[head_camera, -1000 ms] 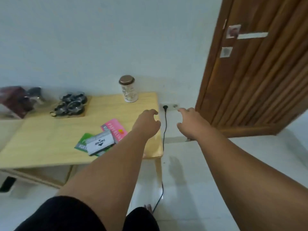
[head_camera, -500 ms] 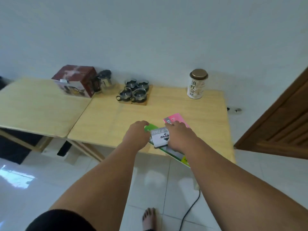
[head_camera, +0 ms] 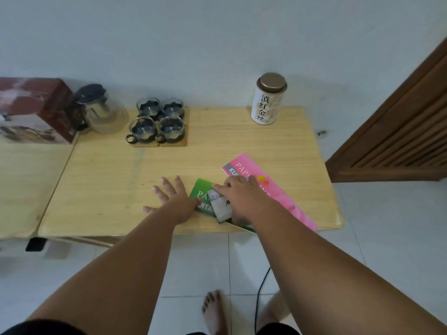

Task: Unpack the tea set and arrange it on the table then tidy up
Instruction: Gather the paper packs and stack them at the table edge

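The left hand (head_camera: 169, 198) lies flat and spread on the counter (head_camera: 108, 189), the right hand (head_camera: 242, 199) presses straight fingers on a grey packet (head_camera: 221, 209), and the glass cups (head_camera: 157, 122) and teapot (head_camera: 101, 110) stand far behind them.

Both arms outstretched, left hand (head_camera: 170, 199) flat with fingers spread, right hand (head_camera: 243, 198) palm-down.

We see a pale blue-grey wall (head_camera: 217, 44) at twelve o'clock, behind a light wooden table (head_camera: 108, 189). A second table (head_camera: 24, 189) adjoins it at nine o'clock. A slatted brown door (head_camera: 399, 141) stands at three, and glossy white floor tiles (head_camera: 387, 238) spread at six.
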